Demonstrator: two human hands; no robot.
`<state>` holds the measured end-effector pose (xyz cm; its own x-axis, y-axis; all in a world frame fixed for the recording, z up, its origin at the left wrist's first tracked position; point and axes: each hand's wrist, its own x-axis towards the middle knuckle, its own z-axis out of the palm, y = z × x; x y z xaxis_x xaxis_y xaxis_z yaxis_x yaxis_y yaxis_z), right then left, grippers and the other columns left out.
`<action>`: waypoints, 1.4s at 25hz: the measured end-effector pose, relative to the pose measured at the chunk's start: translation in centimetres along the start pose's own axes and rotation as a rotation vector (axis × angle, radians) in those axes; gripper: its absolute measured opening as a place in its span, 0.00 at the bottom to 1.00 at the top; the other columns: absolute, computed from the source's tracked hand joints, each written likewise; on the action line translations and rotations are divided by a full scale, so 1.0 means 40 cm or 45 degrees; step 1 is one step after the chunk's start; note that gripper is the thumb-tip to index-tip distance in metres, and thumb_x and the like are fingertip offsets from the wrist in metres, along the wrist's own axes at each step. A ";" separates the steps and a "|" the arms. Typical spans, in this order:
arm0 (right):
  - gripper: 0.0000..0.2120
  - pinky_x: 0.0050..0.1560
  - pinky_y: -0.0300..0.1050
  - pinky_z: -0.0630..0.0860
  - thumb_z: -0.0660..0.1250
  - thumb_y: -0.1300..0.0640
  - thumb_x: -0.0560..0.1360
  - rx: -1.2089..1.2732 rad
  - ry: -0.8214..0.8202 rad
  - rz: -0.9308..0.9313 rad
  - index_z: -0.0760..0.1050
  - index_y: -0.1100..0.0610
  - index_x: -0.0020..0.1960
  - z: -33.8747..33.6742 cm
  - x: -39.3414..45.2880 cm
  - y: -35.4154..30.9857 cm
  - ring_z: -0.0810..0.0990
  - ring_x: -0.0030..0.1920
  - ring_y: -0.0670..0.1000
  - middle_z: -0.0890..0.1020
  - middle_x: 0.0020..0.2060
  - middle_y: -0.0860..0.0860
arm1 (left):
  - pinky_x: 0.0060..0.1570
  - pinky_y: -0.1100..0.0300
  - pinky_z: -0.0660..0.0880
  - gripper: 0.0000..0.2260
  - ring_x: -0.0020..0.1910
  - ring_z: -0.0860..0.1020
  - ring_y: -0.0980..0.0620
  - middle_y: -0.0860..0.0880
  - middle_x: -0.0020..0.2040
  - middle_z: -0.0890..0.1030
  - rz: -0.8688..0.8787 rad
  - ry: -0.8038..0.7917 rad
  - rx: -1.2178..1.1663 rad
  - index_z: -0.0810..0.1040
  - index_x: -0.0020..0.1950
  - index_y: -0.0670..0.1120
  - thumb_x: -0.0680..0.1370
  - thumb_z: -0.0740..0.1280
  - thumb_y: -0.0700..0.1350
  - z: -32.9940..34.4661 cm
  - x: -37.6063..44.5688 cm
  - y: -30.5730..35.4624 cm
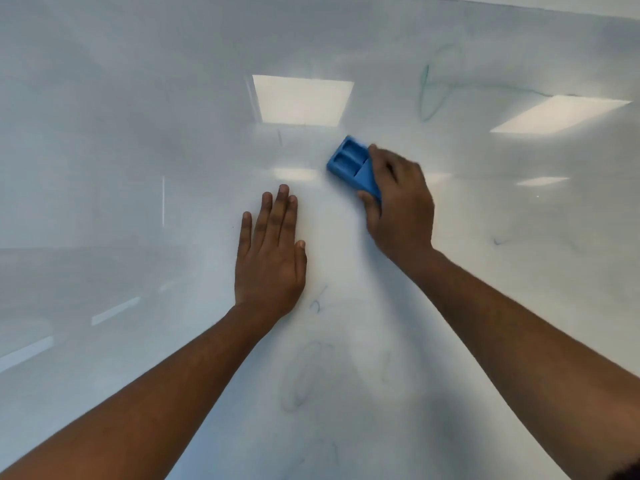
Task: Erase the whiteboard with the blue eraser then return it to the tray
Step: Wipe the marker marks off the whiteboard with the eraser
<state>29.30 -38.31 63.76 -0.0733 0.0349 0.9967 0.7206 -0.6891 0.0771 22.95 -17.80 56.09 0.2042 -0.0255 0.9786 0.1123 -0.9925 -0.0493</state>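
Right hand (398, 199) is wrapped around the blue eraser (353, 164), pressed mid-whiteboard (138, 168); left hand (270, 258) lies flat and open beside it. Green scribbles (433, 91) near the top-right edge could easily get missed, and no tray's in view.

Left hand (270, 261) flat, fingers spread; right hand (398, 206) clenched

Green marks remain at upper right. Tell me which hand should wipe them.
Right. The right hand grips the eraser, nearest the green loop; the left hand lies flat, empty.
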 end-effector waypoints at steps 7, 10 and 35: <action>0.29 0.64 0.51 0.75 0.71 0.53 0.79 -0.055 -0.011 -0.094 0.69 0.57 0.78 -0.080 0.014 0.234 0.75 0.66 0.58 0.78 0.69 0.54 | 0.86 0.45 0.50 0.31 0.88 0.48 0.45 0.47 0.88 0.51 -0.097 0.100 0.020 0.53 0.88 0.43 0.84 0.54 0.47 0.026 0.006 0.057; 0.32 0.67 0.49 0.72 0.71 0.53 0.79 -0.020 0.054 0.138 0.66 0.55 0.80 -0.059 0.230 0.254 0.72 0.69 0.56 0.75 0.71 0.51 | 0.86 0.47 0.48 0.31 0.88 0.46 0.46 0.49 0.88 0.50 -0.059 0.083 0.024 0.52 0.88 0.45 0.85 0.54 0.48 0.033 0.028 0.109; 0.29 0.69 0.48 0.69 0.72 0.55 0.77 0.129 -0.064 -0.068 0.72 0.58 0.76 -0.195 -0.001 0.550 0.76 0.66 0.62 0.79 0.68 0.56 | 0.86 0.48 0.49 0.31 0.88 0.47 0.49 0.46 0.88 0.50 0.070 0.019 0.062 0.53 0.87 0.42 0.86 0.53 0.53 0.107 0.086 0.319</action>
<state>39.77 -59.11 65.23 -0.0806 0.1075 0.9909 0.7826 -0.6089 0.1297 29.24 -30.05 57.99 0.1970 -0.0823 0.9769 0.1482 -0.9825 -0.1126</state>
